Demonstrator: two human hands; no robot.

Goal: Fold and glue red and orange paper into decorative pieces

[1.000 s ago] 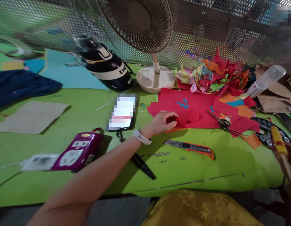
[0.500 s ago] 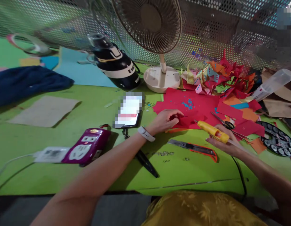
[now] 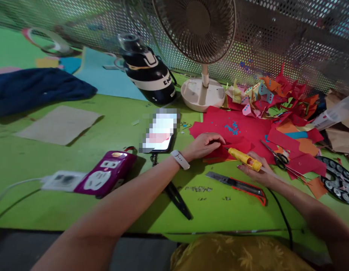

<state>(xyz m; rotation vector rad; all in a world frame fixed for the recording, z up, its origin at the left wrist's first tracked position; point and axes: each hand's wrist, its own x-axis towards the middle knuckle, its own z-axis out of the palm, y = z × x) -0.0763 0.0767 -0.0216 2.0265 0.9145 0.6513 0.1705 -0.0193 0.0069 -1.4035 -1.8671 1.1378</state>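
My left hand [image 3: 205, 145], with a white watch on its wrist, rests at the near edge of the red paper [image 3: 256, 122]. Its fingers are curled and pinch a small folded red paper piece [image 3: 228, 146]. My right hand [image 3: 256, 169] is wrapped round a yellow glue gun [image 3: 244, 159] with a pale glue stick out of its back. The gun's tip points left, close to my left fingertips and the folded piece. Small blue dots [image 3: 233, 128] lie scattered on the red paper. In front of my hands lies an orange-edged box cutter [image 3: 236, 186].
Scissors [image 3: 279, 158] lie on paper scraps at right, beside a black palette [image 3: 340, 180]. Folded paper shapes [image 3: 270, 94] pile up behind. A fan [image 3: 204, 92], a black bottle [image 3: 152, 81], a phone [image 3: 163, 131] and a purple power strip [image 3: 103, 173] stand or lie leftward.
My right hand has come in from the far right with the glue gun, its tip now near my left fingers. My left hand stays on the red paper. The view has shifted left.
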